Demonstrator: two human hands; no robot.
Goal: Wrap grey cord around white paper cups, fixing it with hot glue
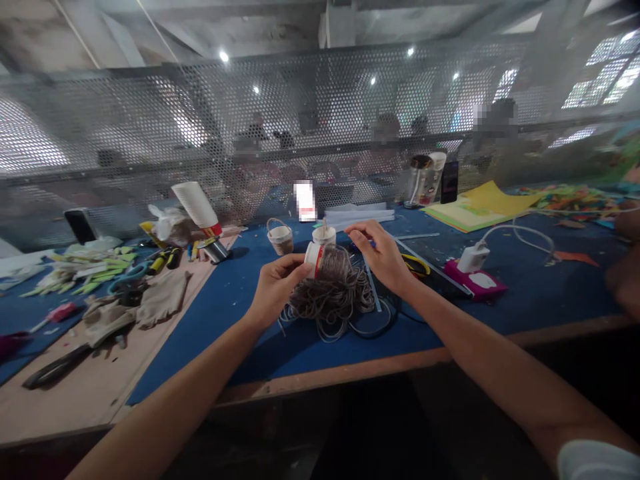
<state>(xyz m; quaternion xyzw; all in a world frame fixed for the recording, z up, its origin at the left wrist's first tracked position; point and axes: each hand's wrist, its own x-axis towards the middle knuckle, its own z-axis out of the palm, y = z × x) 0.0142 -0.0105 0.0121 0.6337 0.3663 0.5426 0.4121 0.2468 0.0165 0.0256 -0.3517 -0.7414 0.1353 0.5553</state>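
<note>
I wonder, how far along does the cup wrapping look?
The small whitish handled cup behind looks finished. The left hand holds a red-banded white paper cup, partly wrapped in grey cord. Its bare rim end seems left, with loose cord piled below.

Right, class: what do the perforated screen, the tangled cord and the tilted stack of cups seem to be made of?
Perforated screen: probably metal, grey with a dull sheen; regular rows of small holes.
Tangled cord: matt grey-brown, perhaps cotton or synthetic fibre; it falls in loose loops.
Stack of cups: likely paper, matt white; rims nest closely.
</note>
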